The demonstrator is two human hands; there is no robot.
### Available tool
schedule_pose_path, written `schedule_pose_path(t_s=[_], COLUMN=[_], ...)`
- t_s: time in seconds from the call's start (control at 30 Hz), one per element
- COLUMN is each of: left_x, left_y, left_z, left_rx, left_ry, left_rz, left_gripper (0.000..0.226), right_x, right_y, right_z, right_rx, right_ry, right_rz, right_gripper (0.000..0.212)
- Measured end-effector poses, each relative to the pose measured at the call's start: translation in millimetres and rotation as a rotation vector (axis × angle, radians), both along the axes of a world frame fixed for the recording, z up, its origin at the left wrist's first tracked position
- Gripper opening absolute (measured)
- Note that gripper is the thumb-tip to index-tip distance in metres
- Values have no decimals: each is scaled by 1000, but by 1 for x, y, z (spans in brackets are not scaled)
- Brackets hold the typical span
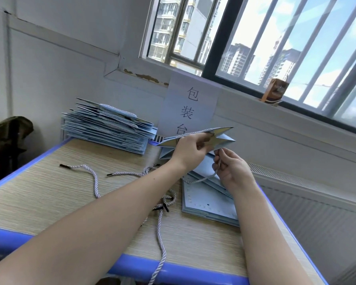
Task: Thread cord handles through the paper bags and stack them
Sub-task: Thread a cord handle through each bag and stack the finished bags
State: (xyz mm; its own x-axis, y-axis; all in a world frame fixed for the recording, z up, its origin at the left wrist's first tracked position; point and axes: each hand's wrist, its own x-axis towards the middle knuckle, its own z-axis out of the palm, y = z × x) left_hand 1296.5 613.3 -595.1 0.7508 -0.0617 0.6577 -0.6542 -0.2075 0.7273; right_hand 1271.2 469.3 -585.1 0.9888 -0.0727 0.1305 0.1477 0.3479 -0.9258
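The table (49, 194) runs out of view at the bottom edge. A stack of finished bags (109, 128) sits at its far left. The left hand (190, 150) grips a folded paper bag (222, 136) above the table, long axis left-right, its lower part hidden behind the hand. The right hand (231, 169) pinches a cord (201, 178) just below.

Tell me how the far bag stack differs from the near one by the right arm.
The far stack is tall and its bags carry cord handles; the near stack is low and shows open punched holes with no handles. The far stack sits at the table's back edge against the wall; the near stack lies at the right edge, partly under the right hand. Both are flat-folded light blue paper bags.
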Motion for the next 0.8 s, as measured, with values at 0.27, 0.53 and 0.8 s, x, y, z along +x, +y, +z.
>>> schedule_pose_path(t_s=[0.27, 0.53, 0.8], left_x=[2, 1, -1], left_y=[-2, -4, -3], left_z=[-1, 0, 1], left_rx=[-16, -33, -20], left_ry=[-2, 38, 27], left_rz=[-6, -36, -9], left_gripper=[33, 28, 28], right_x=[2, 4, 4], right_y=[4, 5, 9], right_z=[-3, -4, -4], right_rx=[69, 96, 98], right_ry=[59, 35, 49], right_rz=[81, 36, 45], right_gripper=[14, 16, 10])
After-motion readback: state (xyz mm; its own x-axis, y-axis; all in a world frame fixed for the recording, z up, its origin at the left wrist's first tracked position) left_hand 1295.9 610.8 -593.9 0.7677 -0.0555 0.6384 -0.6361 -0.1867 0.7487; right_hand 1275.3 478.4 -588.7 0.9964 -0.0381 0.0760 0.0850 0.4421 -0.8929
